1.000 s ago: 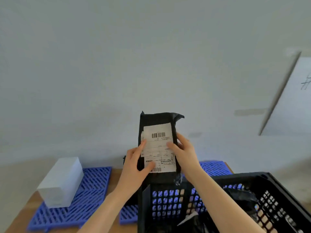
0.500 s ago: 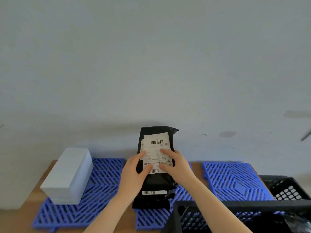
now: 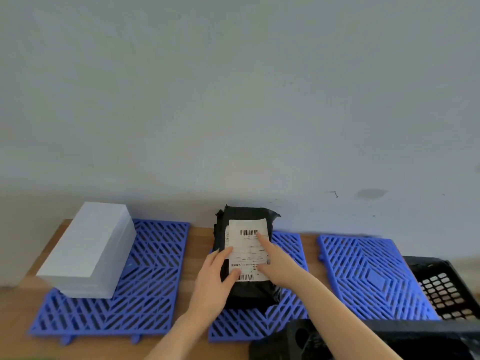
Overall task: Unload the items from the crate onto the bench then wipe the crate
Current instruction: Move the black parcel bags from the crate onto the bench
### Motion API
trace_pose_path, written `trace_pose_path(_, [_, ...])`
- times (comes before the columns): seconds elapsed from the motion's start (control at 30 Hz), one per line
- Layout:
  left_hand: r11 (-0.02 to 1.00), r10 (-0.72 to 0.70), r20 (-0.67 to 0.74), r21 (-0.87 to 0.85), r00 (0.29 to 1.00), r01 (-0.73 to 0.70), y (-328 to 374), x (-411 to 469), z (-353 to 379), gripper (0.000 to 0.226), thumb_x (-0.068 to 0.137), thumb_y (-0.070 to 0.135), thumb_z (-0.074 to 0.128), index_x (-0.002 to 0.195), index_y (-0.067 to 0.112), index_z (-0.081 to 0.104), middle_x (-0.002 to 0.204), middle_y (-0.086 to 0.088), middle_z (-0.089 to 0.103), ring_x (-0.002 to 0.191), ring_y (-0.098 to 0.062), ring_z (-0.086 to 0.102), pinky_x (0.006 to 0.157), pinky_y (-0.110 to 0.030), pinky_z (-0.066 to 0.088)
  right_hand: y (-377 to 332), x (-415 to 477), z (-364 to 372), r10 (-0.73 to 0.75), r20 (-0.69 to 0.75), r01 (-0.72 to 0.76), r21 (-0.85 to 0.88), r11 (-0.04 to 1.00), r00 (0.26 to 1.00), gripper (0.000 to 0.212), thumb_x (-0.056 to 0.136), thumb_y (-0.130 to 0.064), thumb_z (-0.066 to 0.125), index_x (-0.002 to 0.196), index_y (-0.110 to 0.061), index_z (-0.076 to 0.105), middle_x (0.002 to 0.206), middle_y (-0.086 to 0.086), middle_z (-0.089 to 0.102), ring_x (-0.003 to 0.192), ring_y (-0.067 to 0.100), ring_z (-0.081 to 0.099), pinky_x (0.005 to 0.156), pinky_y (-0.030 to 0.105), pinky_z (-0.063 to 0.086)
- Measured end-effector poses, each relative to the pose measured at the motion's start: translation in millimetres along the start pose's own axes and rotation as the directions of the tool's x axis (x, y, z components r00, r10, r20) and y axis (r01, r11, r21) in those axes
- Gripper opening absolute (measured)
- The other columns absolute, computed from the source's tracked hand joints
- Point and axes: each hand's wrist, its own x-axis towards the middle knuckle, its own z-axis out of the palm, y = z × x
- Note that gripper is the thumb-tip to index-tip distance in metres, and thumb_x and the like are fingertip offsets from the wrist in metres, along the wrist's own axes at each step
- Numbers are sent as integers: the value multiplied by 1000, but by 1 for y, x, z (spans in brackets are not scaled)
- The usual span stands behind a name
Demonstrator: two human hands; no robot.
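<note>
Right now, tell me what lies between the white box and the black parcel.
In the head view, only bare blue mat and a strip of wooden bench separate the white box from the black parcel.

Soft, even light fills the scene with no glare, and the grey wall (image 3: 233, 100) is brightest across its middle and dims to a broad, soft-edged band of shadow just above the table (image 3: 200, 240). The white block (image 3: 88, 250) is lit on its top face while its near end is slightly darker, and the black parcel (image 3: 246, 294) shows almost no surface detail in its dark wrap. The wide-angle lens bows the table edge and the blue mats (image 3: 145, 281) outward toward the frame's sides, and the black crate (image 3: 428, 333) at the bottom right is smeared and out of focus, whereas the label's barcode stays fairly crisp.
</note>
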Motion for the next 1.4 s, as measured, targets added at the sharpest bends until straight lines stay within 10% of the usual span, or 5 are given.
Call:
trace_pose_path(0.4, [999, 24, -10, 47, 1000, -24, 11, -5, -10, 57, 93, 39, 62, 145, 31, 41, 147, 10, 40, 132, -4, 37, 108, -25, 34, 3, 3, -4, -5, -159, -16, -129, 992, 987, 70, 95, -21, 52, 152, -27, 13, 153, 8, 23, 122, 21, 47, 97, 31, 45])
trace_pose_path(0.7, [985, 162, -232, -13, 959, -170, 67, -43, -33, 29, 96, 24, 60, 125, 28, 59, 118, 15, 61, 107, 3, 57, 88, -12, 45, 2, -58, -47, -80, -470, 185, 183, 966, 879, 32, 97, -25, 51, 129, -24, 52, 132, 3, 49, 80, 4, 50, 65, 18, 43])
trace_pose_path(1.07, [932, 354, -217, -3, 910, -363, 168, -151, 10, 24, 96, 20, 60, 113, 37, 60, 101, 20, 64, 98, 11, 57, 77, -3, 44, 53, -185, -51, -179, -670, 381, 167, 909, 721, 21, 97, -24, 48, 107, -26, 66, 99, -10, 64, 73, -1, 57, 59, 10, 40])
trace_pose_path(1.27, [950, 312, -183, 31, 933, -311, 181, -213, 68, 24, 91, 18, 64, 110, 32, 62, 91, 14, 66, 78, -1, 64, 71, -26, 57, 121, -245, -26, -231, -467, 304, 87, 949, 853, 17, 92, -28, 56, 103, -24, 70, 93, -8, 69, 79, 4, 59, 67, 18, 41])
trace_pose_path(1.4, [941, 48, 202, 321, 978, -113, 171, -238, 98, 54, 87, 33, 70, 136, 28, 48, 120, -1, 61, 101, -14, 63, 85, -28, 49, 160, -264, 6, -205, -189, 205, -19, 979, 960, 28, 89, -29, 60, 115, -22, 66, 108, 1, 68, 101, 17, 60, 78, 23, 40])
